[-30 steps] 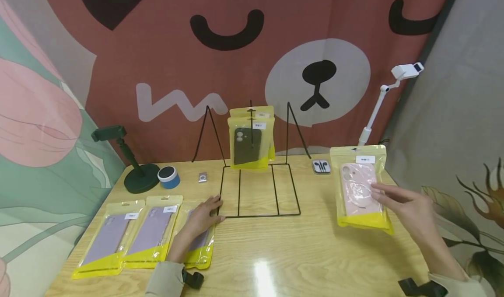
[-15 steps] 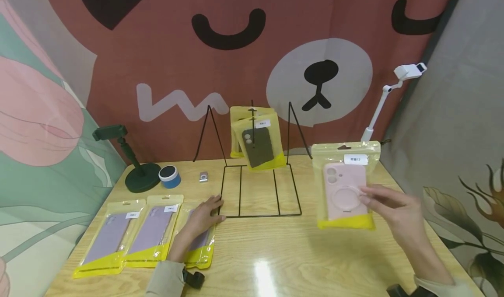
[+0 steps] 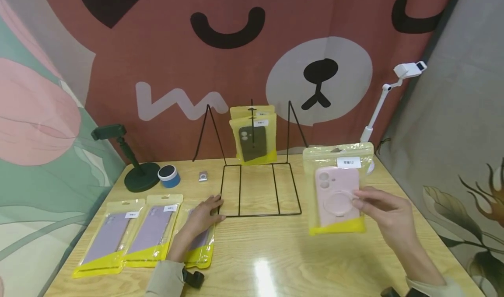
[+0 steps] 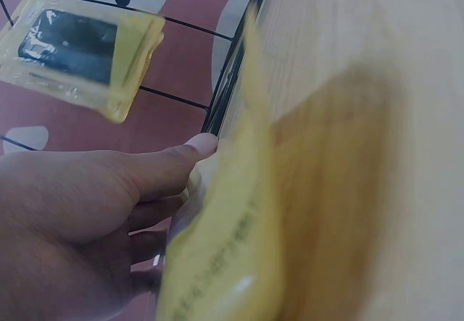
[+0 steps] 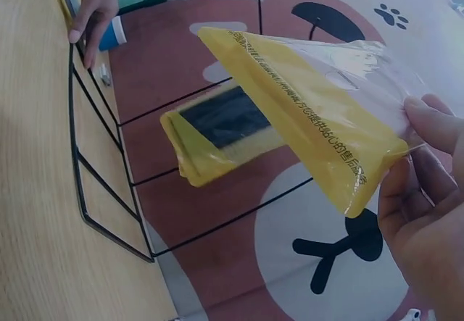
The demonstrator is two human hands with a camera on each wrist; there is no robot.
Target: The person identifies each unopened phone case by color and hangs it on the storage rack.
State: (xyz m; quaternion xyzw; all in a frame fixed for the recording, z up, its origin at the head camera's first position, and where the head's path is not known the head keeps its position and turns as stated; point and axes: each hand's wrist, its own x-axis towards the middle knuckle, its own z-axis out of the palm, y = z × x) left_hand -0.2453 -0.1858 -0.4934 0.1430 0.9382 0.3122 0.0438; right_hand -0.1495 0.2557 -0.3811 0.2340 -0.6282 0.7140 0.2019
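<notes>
My right hand (image 3: 387,220) pinches the right edge of a clear, yellow-bottomed pouch with a pink phone case (image 3: 334,187) inside, held upright above the table's right side. In the right wrist view the pouch's yellow bottom (image 5: 290,111) faces the camera. My left hand (image 3: 200,220) touches the front left corner of a black wire display rack (image 3: 260,215), thumb and fingers spread at its bars. Under that hand lies a pouch with a purple phone case (image 3: 200,241), partly covered. Pouches with a dark phone case (image 3: 253,144) in front hang from the rack's middle hook.
Two more pouches with purple phone cases (image 3: 106,238) lie at the table's left. Along the back stand a dark green phone stand (image 3: 141,176), a blue jar (image 3: 170,181) and a small silver player (image 3: 202,176). A white jointed stand (image 3: 376,111) rises at the back right.
My right hand has brought the pink-case pouch leftward, toward the rack, and turned it to face forward. The front hanging pouch swung right, then back toward the middle. My left hand stays put.
</notes>
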